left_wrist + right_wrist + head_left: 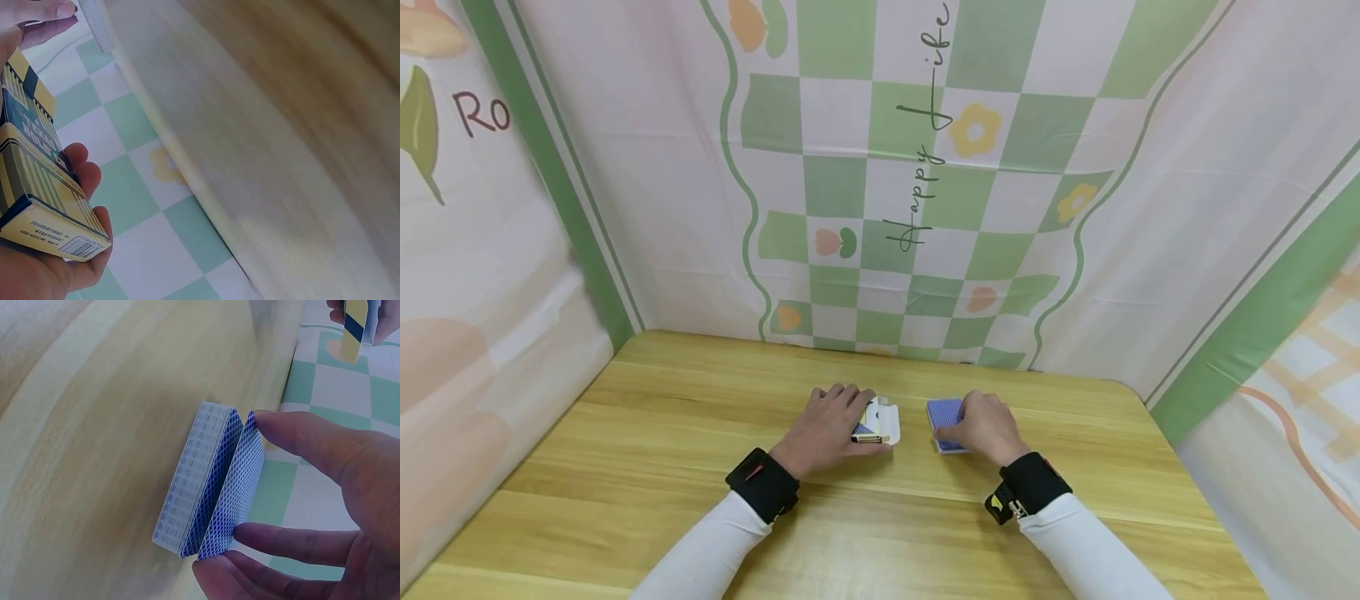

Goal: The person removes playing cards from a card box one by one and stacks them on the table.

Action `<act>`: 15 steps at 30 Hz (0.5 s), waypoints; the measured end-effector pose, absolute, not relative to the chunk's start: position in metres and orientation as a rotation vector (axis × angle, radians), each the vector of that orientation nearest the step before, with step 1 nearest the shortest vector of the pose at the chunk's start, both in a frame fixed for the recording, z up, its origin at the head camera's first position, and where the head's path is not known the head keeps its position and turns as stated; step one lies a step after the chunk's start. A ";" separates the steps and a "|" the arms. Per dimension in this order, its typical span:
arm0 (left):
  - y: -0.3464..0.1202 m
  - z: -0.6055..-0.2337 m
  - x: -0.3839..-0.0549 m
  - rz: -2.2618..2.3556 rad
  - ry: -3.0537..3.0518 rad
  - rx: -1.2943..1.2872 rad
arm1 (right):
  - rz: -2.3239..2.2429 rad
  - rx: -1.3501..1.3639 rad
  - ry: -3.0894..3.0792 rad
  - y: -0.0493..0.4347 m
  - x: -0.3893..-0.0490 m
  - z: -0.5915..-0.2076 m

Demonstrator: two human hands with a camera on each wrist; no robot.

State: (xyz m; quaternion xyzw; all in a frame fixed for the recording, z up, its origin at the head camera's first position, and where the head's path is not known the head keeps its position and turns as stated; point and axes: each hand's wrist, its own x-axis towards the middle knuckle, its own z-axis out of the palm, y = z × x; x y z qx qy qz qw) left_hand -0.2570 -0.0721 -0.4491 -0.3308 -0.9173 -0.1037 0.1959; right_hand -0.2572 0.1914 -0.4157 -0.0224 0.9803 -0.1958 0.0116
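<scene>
My left hand [823,432] grips a yellow-and-navy striped playing-card box [57,215], its fingers and thumb around the sides. The box's white flap [892,423] stands out to the right, and a bit of blue pattern shows by the opening. To the right, a deck of playing cards [195,478] with blue lattice backs lies on the table. My right hand [990,427] pinches a blue-backed playing card [237,490] between thumb and fingers at opposite ends. That card is raised slightly off the deck, with a narrow wedge of space between them.
The wood-grain table [880,533] has rounded far corners. Behind it hangs a green-and-white checked curtain [831,187], right against the far edge. More printed cloth [490,275] covers the left side. Each wrist wears a black strap [1035,483] with a camera.
</scene>
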 end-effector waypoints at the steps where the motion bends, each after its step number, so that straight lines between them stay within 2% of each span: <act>1: -0.072 -0.449 -0.257 -0.290 -2.569 -0.927 | -0.615 -0.071 3.056 0.191 -0.257 -0.416; 15: -0.072 -0.451 -0.258 -0.297 -2.571 -0.930 | -0.619 -0.065 3.050 0.192 -0.257 -0.419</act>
